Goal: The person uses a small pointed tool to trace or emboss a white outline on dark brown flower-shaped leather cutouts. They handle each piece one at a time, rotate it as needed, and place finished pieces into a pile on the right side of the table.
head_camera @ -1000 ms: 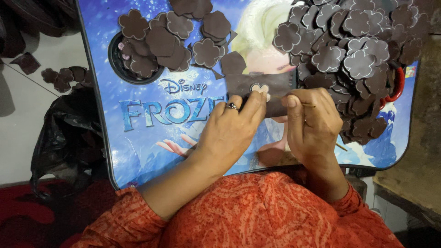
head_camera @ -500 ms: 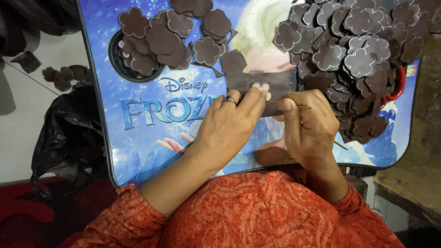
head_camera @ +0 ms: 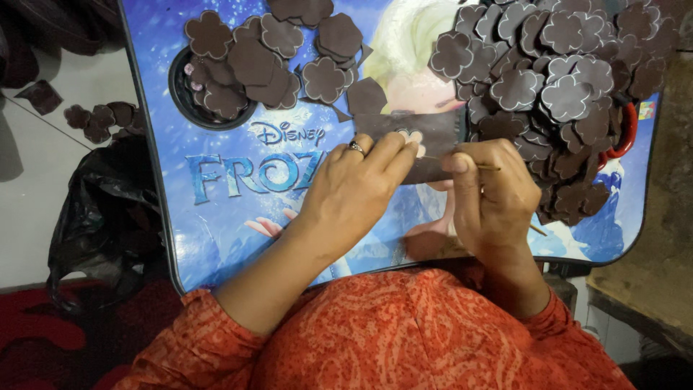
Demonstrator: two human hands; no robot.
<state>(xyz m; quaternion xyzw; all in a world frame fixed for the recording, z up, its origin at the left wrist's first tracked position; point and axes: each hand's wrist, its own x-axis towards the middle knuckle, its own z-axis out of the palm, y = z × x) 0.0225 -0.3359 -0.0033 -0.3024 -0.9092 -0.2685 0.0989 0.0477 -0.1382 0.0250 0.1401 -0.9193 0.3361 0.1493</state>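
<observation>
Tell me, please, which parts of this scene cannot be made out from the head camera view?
- Tip of the thin stick: hidden behind the right hand.
- Brown foam strip: its lower part is covered by the left hand fingers.
- Pale flower template: partly under the fingertips.
- Flower cut-out pile: cut off by the top edge.
- Recessed cup holder: inside hidden by cut-outs.

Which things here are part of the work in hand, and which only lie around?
In use: left hand, right hand, brown strip, thin stick, pale flower template.
Lying about: flower cutout pile, black bag, blue lap table.
</observation>
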